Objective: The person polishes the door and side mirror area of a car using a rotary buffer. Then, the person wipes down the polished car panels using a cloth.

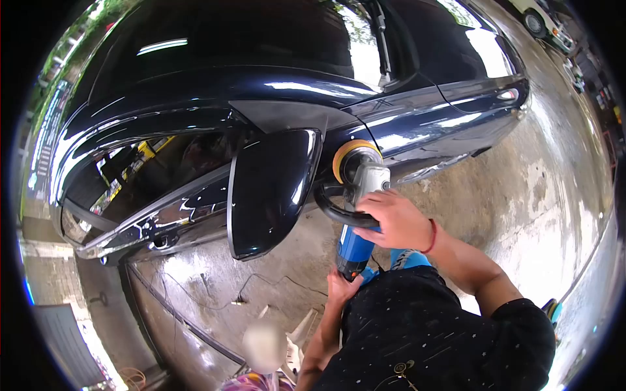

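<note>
A blue and black car polisher (357,242) with a silver head is held between both hands. My right hand (396,220), a red band at its wrist, is closed around the black loop handle near the head. Lower down, my left hand (342,285) wraps the rear end of the body; its fingers are partly hidden. The polisher's orange-rimmed round pad (340,160) meets the dark, glossy car's side panel, just right of the black side mirror (272,195). Whether the pad is spinning I cannot tell.
The side mirror juts out close to the loop handle. A thin power cord (261,279) trails over the wet-looking concrete floor (515,195). Near my left arm stands a pale plastic stool (301,332). Another vehicle's wheel (535,23) shows at the far right.
</note>
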Tool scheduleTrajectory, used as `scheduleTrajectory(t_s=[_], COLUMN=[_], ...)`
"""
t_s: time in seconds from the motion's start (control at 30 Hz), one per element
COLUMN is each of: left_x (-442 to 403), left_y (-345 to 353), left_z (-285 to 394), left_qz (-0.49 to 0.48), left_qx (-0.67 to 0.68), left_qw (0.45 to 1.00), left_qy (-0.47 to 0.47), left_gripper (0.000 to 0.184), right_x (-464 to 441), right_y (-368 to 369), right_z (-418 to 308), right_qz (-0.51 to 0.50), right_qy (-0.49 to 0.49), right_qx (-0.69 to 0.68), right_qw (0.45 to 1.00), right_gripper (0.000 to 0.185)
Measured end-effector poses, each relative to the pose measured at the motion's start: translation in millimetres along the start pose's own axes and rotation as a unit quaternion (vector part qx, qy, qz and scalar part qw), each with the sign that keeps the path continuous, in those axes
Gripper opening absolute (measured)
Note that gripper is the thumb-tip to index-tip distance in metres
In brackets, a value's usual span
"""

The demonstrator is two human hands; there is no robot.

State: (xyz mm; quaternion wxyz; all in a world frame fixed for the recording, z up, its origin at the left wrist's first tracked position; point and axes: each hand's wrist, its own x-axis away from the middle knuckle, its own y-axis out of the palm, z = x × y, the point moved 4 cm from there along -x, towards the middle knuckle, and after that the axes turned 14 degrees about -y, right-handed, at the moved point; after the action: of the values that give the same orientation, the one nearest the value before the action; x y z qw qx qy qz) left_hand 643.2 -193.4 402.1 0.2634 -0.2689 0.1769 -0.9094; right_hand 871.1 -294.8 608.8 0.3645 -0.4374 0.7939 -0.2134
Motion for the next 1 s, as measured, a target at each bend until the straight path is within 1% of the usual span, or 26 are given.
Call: scheduleTrajectory(t_s=[0.07, 0.1, 0.13, 0.17, 0.23, 0.27, 0.3, 0.37, 0.4, 0.47, 0.5, 0.57, 0.6, 0.63, 0.7, 0.83, 0.9, 0.93, 1.0], left_x=[6.4, 10.6, 18.2, 24.6, 33.1, 36.0, 39.2, 47.6, 49.1, 53.2, 54.3, 58.1, 58.0, 58.3, 55.9, 45.7, 41.8, 41.5, 40.7], left_y=[3.7, 8.8, 15.2, 18.0, 30.0, 42.8, 52.6, 71.4, 81.5, 96.7, 105.7, 123.9, 128.8, 129.1, 129.5, 121.8, 121.4, 122.5, 129.1], left_z=[11.6, 13.5, 15.8, 21.6, 34.6, 23.0, 27.5, 31.8, 36.5, 42.9, 46.9, 50.5, 58.8, 61.4, 69.9, 78.0, 75.7, 75.1, 76.0], left_qz=[0.024, 0.002, -0.022, -0.010, -0.020, 0.001, 0.010, 0.048, 0.054, 0.096, 0.099, 0.098, 0.133, 0.134, 0.145, 0.148, 0.128, 0.129, 0.109], left_qx=[0.016, 0.014, 0.013, 0.018, -0.008, 0.015, 0.016, 0.003, 0.003, 0.043, 0.044, 0.048, 0.060, 0.058, 0.100, 0.076, 0.044, 0.045, 0.080], left_qw=[1.000, 0.999, 0.997, 0.996, 0.995, 0.997, 0.996, 0.988, 0.987, 0.983, 0.982, 0.976, 0.978, 0.978, 0.974, 0.974, 0.974, 0.974, 0.970], left_qy=[-0.002, -0.038, -0.076, -0.083, -0.094, -0.081, -0.086, -0.147, -0.152, -0.150, -0.156, -0.189, -0.148, -0.151, -0.144, -0.156, -0.181, -0.182, -0.200], left_gripper=[0.037, 0.036, 0.035, 0.035, 0.041, 0.037, 0.037, 0.037, 0.037, 0.032, 0.032, 0.023, 0.021, 0.021, 0.020, 0.018, 0.021, 0.021, 0.021], right_x=[20.9, 30.6, 37.7, 44.8, 39.7, 36.7, 31.9, 26.4, 24.4, 20.7, 19.7, 16.7, 14.7, 12.5, 7.7, 1.3, -2.5, -4.4, -5.9], right_y=[-19.9, -27.7, -26.6, -20.3, -21.4, -21.2, -25.0, -32.7, -37.5, -41.6, -43.6, -44.7, -44.4, -44.9, -46.8, -48.2, -54.8, -56.6, -55.9], right_z=[16.8, 25.8, 41.4, 55.0, 61.3, 65.7, 68.6, 69.6, 70.7, 71.9, 73.6, 78.1, 78.7, 79.2, 82.1, 86.7, 87.4, 85.5, 85.8], right_qz=[0.020, 0.027, 0.088, 0.081, 0.101, 0.097, 0.094, 0.066, 0.060, 0.052, 0.046, 0.029, 0.017, 0.017, 0.026, 0.019, 0.030, 0.033, 0.017], right_qy=[-0.086, -0.130, -0.149, -0.158, -0.200, -0.210, -0.214, -0.232, -0.241, -0.256, -0.266, -0.273, -0.284, -0.283, -0.295, -0.298, -0.285, -0.284, -0.282], right_qx=[0.031, 0.044, -0.011, -0.021, -0.098, -0.103, -0.111, -0.104, -0.104, -0.103, -0.096, -0.104, -0.104, -0.107, -0.144, -0.140, -0.157, -0.140, -0.142], right_qw=[0.996, 0.990, 0.985, 0.984, 0.970, 0.967, 0.966, 0.965, 0.963, 0.960, 0.958, 0.956, 0.953, 0.953, 0.944, 0.944, 0.945, 0.948, 0.949], right_gripper=[0.030, 0.031, 0.030, 0.030, 0.030, 0.031, 0.031, 0.032, 0.034, 0.035, 0.036, 0.038, 0.040, 0.040, 0.039, 0.040, 0.040, 0.032, 0.035])
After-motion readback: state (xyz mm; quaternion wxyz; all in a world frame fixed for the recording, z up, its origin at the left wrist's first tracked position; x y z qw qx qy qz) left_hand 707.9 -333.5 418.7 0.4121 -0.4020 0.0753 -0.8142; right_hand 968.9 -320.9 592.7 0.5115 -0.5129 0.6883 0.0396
